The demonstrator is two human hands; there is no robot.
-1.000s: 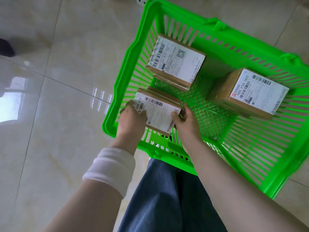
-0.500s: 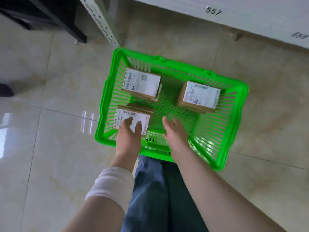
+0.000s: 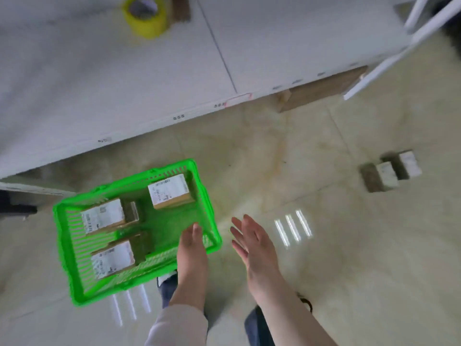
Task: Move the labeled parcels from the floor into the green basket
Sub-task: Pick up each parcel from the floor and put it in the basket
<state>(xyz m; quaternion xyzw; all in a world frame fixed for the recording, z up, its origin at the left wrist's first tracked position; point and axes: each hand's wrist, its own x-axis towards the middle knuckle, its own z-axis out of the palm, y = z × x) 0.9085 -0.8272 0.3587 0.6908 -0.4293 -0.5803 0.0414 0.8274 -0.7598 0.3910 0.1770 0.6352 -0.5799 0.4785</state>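
The green basket [image 3: 62,245] stands on the floor at lower left and holds three labeled parcels: one at the back right [image 3: 169,190], one at the left [image 3: 103,218], one at the front [image 3: 113,258]. My left hand [image 3: 192,253] hovers over the basket's right end, fingers straight, holding nothing. My right hand [image 3: 254,243] is out over the floor to the right of the basket, fingers spread, empty. Two more labeled parcels [image 3: 388,174] lie side by side on the floor at far right.
A white shelf [image 3: 124,71] runs across the top, with a yellow tape roll [image 3: 146,17] on it. A brown cardboard piece [image 3: 321,88] sits under its right end. White frame bars [image 3: 399,48] cross the top right corner. My legs are below the hands.
Both hands have let go of the front parcel and left the basket, moving right. The view has risen and swung right, bringing the shelf and two floor parcels into sight.
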